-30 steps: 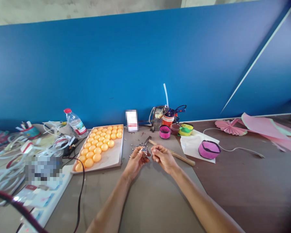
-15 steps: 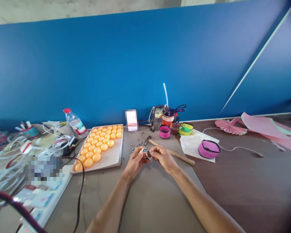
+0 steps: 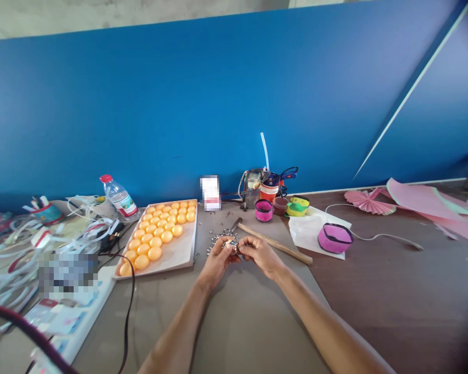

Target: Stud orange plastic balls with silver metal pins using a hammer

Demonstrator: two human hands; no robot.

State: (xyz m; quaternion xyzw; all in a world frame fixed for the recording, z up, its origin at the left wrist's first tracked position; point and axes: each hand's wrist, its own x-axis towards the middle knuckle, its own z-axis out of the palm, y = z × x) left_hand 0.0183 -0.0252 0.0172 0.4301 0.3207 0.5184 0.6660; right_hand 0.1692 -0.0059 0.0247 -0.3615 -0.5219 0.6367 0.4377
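My left hand (image 3: 217, 262) is closed around a small shiny, silvery object (image 3: 233, 244) with some orange or gold on it, too small to name. My right hand (image 3: 260, 255) meets it from the right, thumb and fingers pinched together at the object's edge; what exactly lies in that pinch is hidden. Just behind my fingers a heap of small silvery metal pieces (image 3: 215, 240) is scattered on the grey mat (image 3: 253, 322). A hammer with a wooden handle (image 3: 283, 244) lies slantwise behind my right hand, its dark head towards the heap.
Orange balls fill much of a shallow tray (image 3: 181, 246) on the left. A water bottle (image 3: 120, 198), tangled white strips (image 3: 11, 259) and a dark cable (image 3: 130, 306) lie further left. Pink-purple fabric rings (image 3: 335, 240), a small brown cup (image 3: 281, 206) and pink paper (image 3: 417, 200) are on the right.
My right-hand fingers have shifted slightly at the silvery object, and the object appears turned a little in my left hand. The whole view has moved marginally.
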